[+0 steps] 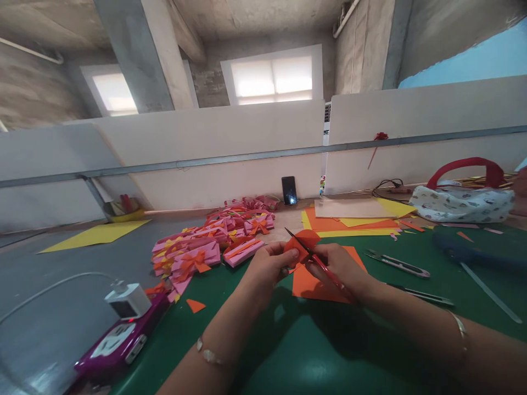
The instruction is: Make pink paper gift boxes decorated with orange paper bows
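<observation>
I could read no writing; my left hand (276, 259) pinched orange paper (303, 241), my right (334, 264) gripped red-handled scissors (325, 267) against it, pointing toward eleven o'clock.

craft workshop w/ bare concrete walls (203, 71), green work mat (263, 351), paper bows (193, 262), cutters (397, 263)

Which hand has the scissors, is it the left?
No, the right hand grips the red-handled scissors, while the left hand pinches a piece of orange paper.
</observation>
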Available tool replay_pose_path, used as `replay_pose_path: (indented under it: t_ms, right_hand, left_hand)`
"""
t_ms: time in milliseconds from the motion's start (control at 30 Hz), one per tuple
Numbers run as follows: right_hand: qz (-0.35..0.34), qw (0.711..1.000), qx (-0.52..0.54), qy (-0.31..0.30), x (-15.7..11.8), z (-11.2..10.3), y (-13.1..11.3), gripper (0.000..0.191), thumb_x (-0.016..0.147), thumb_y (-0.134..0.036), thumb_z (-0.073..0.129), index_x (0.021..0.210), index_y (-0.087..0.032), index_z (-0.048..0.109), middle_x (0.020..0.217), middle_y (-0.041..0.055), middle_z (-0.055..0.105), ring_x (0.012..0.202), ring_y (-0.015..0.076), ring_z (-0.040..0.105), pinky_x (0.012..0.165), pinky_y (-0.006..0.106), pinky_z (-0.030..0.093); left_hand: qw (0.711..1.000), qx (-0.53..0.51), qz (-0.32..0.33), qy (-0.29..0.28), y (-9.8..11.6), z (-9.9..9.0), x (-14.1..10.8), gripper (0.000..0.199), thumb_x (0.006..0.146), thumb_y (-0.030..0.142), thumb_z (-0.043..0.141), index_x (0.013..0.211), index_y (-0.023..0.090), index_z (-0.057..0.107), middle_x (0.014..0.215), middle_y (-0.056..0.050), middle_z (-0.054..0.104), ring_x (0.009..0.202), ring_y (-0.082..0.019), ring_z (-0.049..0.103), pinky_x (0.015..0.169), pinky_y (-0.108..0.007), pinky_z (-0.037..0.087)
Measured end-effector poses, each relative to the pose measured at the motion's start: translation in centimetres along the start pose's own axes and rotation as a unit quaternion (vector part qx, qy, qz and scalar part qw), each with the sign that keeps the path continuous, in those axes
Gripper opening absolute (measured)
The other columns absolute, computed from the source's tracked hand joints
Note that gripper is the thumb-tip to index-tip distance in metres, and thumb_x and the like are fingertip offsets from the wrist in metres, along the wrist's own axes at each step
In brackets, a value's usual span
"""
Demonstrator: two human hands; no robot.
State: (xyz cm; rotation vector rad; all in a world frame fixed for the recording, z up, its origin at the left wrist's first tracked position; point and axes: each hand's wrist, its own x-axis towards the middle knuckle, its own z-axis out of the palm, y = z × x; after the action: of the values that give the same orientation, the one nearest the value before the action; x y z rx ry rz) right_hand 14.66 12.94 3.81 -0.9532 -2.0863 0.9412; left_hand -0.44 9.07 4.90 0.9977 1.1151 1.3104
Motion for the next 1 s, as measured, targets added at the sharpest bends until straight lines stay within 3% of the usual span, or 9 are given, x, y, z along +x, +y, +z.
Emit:
replay_pose_path:
  t_ms: [333, 700, 900, 1000]
  right_hand:
    - [0.004, 0.998, 0.009, -0.057, 0.0, 0.0, 1.3, 0.009, 0.069, -0.014, 0.045, 0.071, -0.018, 0.053, 0.054, -0.0062, 0.043, 0.049, 0.0083, 0.036, 0.047, 0.020, 0.025]
    - [0.023, 0.998, -0.030, -0.046, -0.2, -0.1, 0.0, 0.007, 0.071, -0.018, 0.050, 0.075, -0.016, 0.056, 0.058, -0.0045, 0.045, 0.053, 0.0090, 0.039, 0.050, 0.020, 0.030]
    - [0.010, 0.999, -0.007, -0.038, 0.0, 0.1, 0.5, 0.012, 0.072, -0.019, 0.050, 0.079, -0.016, 0.059, 0.058, -0.0043, 0.048, 0.052, 0.0093, 0.041, 0.049, 0.021, 0.030]
    - [-0.009, 0.998, 0.027, -0.050, -0.1, 0.2, 0.8, 0.016, 0.076, -0.022, 0.043, 0.065, -0.018, 0.053, 0.050, -0.0052, 0.044, 0.047, 0.0090, 0.040, 0.048, 0.021, 0.029]
  left_hand:
    - [0.994, -0.041, 0.055, 0.083, 0.0, -0.3, 0.3, 0.014, 0.061, 0.022, 0.072, 0.064, 0.016, 0.060, 0.056, 0.005, 0.049, 0.047, -0.003, 0.036, 0.046, -0.017, 0.025]
    - [0.992, 0.021, 0.093, 0.085, 0.0, -0.1, 0.2, 0.015, 0.064, 0.023, 0.070, 0.063, 0.015, 0.057, 0.056, 0.004, 0.049, 0.048, -0.004, 0.033, 0.046, -0.018, 0.023]
    - [0.993, 0.017, 0.086, 0.076, -0.1, -0.2, 0.1, 0.017, 0.064, 0.025, 0.070, 0.061, 0.015, 0.056, 0.055, 0.004, 0.047, 0.047, -0.004, 0.031, 0.044, -0.019, 0.021]
    - [0.994, 0.000, 0.074, 0.074, -0.1, -0.2, 0.2, 0.018, 0.060, 0.025, 0.071, 0.060, 0.016, 0.056, 0.057, 0.004, 0.050, 0.047, -0.005, 0.032, 0.046, -0.019, 0.023]
